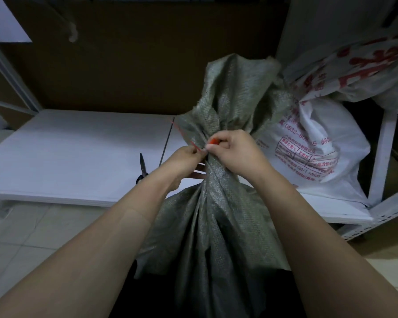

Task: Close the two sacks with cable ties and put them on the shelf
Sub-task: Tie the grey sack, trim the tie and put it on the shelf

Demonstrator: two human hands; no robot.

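A grey-green woven sack (216, 226) stands on the floor in front of me, its neck bunched together. A red cable tie (182, 131) wraps that neck. My left hand (186, 161) pinches the tie's thin tail, which runs up and to the left. My right hand (237, 152) pinches the tie's red head against the neck. A white sack with red print (319, 152) lies on the low white shelf (67, 157) at the right, behind the grey sack.
Black scissors (143, 167) and a dark cable tie (167, 143) lie on the shelf left of my hands. White metal shelf posts (381, 157) stand at the right. Brown cardboard (136, 60) backs the shelf. Pale floor tiles (32, 237) lie below.
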